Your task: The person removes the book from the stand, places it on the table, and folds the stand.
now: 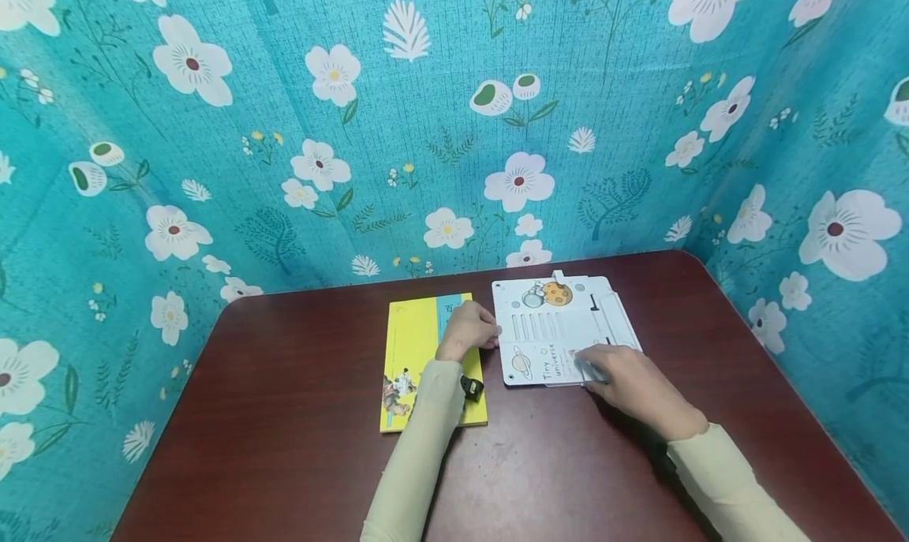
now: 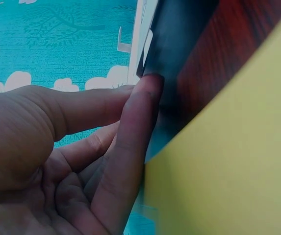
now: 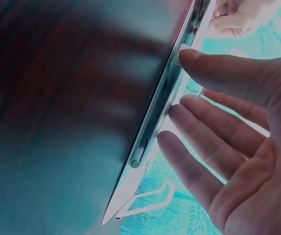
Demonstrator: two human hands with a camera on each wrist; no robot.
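A white book stand, printed with planets and "Tiny universe", lies flat at the back of the table. My left hand reaches across a yellow book to the stand's left edge. In the left wrist view, the thumb and a fingertip of that hand pinch the edge. At the stand's front right corner is my right hand. Its thumb lies against a small pale tab at the edge in the right wrist view, with the other fingers along the upper face.
The yellow book lies left of the stand, partly under my left forearm. A wire bracket sticks out from the stand's side. Dark reddish wood forms the table. A blue flowered curtain hangs behind it and at both sides.
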